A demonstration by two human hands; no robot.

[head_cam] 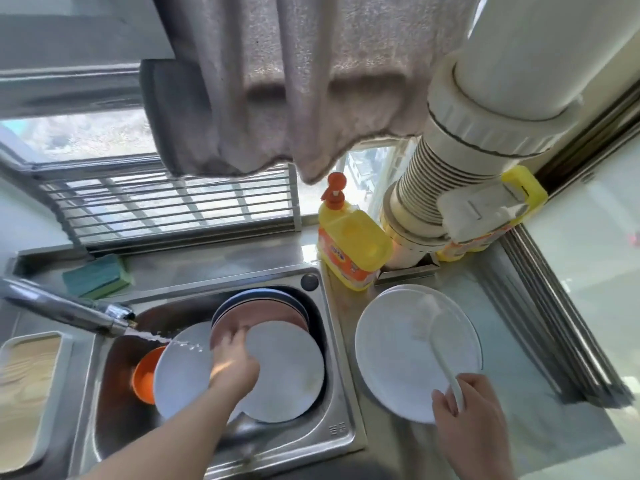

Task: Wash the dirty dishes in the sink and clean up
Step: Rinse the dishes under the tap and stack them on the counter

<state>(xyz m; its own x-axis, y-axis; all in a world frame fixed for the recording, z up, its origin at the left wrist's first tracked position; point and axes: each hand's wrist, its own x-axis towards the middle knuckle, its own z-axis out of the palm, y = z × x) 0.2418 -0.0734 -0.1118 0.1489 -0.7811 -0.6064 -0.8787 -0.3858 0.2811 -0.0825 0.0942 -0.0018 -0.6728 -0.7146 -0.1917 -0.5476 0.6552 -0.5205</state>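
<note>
The steel sink (341,372) holds two white plates, one (181,372) on the left under the running tap (65,310) and one (287,372) on the right, an orange bowl (145,375) and a dark pan (263,306). My left hand (233,355) reaches in between the plates, fingers on the edge of the right plate; the grip is blurred. On the counter to the right lies a stack of white plates (391,351). My right hand (467,400) holds the handle of a white spoon (441,341) lying on that stack.
A yellow dish-soap bottle (349,244) stands behind the sink's right corner beside a white drain pipe (446,161). A green sponge (95,277) lies at the back left. A grey towel (277,81) hangs overhead. A white tray (27,393) sits at the left.
</note>
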